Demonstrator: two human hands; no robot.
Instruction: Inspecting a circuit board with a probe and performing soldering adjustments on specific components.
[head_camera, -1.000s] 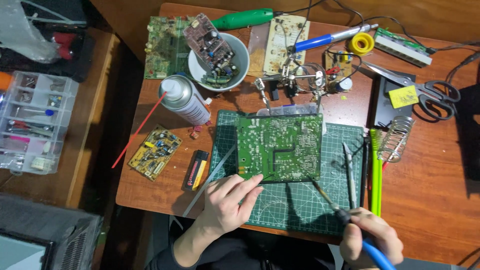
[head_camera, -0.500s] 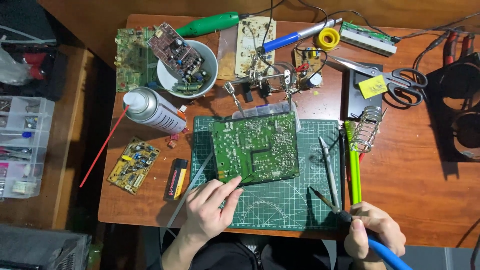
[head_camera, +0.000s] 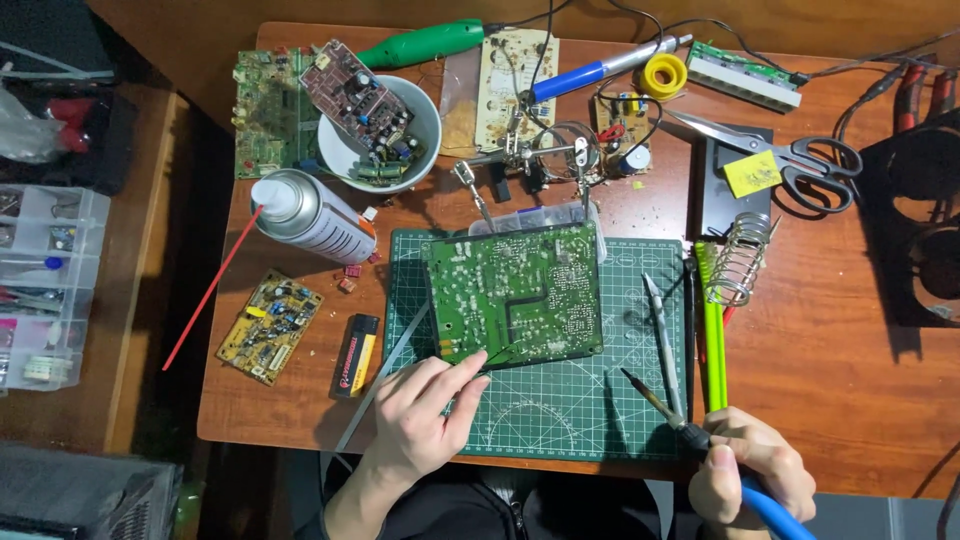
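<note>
My left hand (head_camera: 425, 415) rests on the green cutting mat (head_camera: 600, 420), its fingers pinching a thin dark wire or probe whose tip touches the near edge of the green circuit board (head_camera: 515, 295). That board lies flat on the mat in the middle of the counter (head_camera: 850, 400). My right hand (head_camera: 750, 475) is clenched around the blue-handled soldering iron (head_camera: 690, 425), its tip raised over the mat's near right part, apart from the board. Tweezers (head_camera: 662, 330) lie just right of the board.
</note>
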